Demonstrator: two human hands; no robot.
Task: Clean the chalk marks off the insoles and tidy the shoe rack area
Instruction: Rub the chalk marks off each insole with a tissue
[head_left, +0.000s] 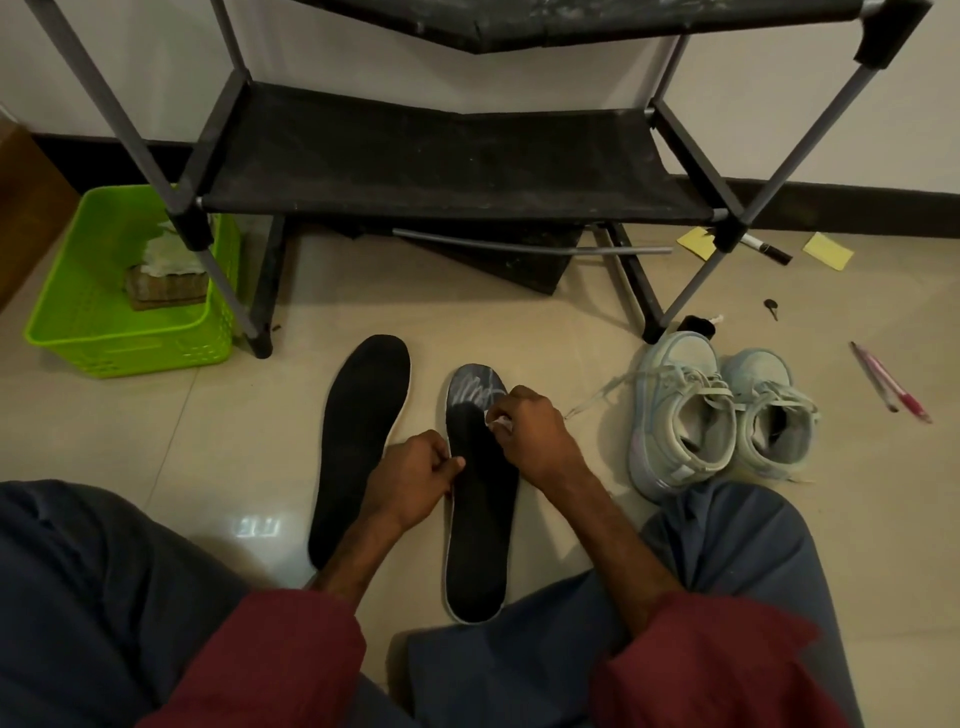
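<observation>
The right hand pinches a white wad, chalk marks just beyond its fingertips; the left hand grips the insole edge.

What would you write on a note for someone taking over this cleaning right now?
Left hand pinches the edge of the chalked insole, steadying it on the floor.
Right hand grips a small white wad on that insole, just below the chalk marks at the toe.
The other insole lies to its left and shows no chalk.
Left to do: wipe the toe marks, then tidy the pale shoes, marker, sticky notes and pens by the shoe rack.
</observation>
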